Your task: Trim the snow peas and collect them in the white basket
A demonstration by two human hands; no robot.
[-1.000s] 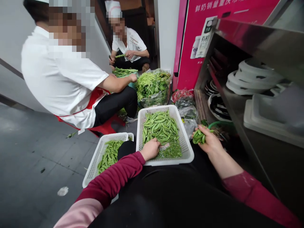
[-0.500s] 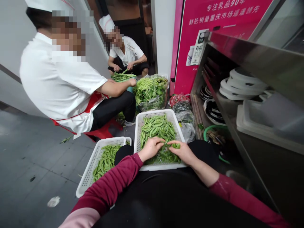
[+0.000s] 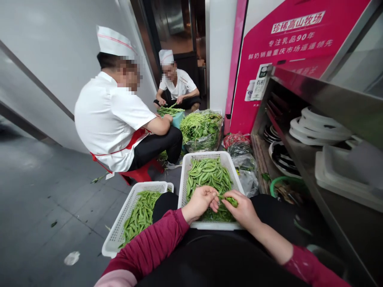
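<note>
Over the white basket (image 3: 237, 172) on my lap, both of my hands are close together. My left hand (image 3: 201, 202) pinches thumb and forefinger at the tip of a green pea pod (image 3: 220, 196). Curled around several pea pods (image 3: 232, 201), my right hand (image 3: 243, 210) keeps them against its palm, with the pinched pod between its fingertips. Flat green pods (image 3: 209, 174) fill the far part of the basket, and finer green scraps (image 3: 220, 215) lie in its near end, partly under my hands.
A second white basket of pods (image 3: 118, 227) stands on the floor to my left. One co-worker (image 3: 110, 115) sits on a red stool (image 3: 143, 174); another (image 3: 179, 85) squats farther back. Bagged greens (image 3: 202, 129) stand ahead. A metal shelf (image 3: 317, 175) with dishes borders my right.
The camera view has shifted, so the surroundings sit lower and farther right. My hands have drawn slightly nearer to me, and the pods in my right hand show more clearly.
</note>
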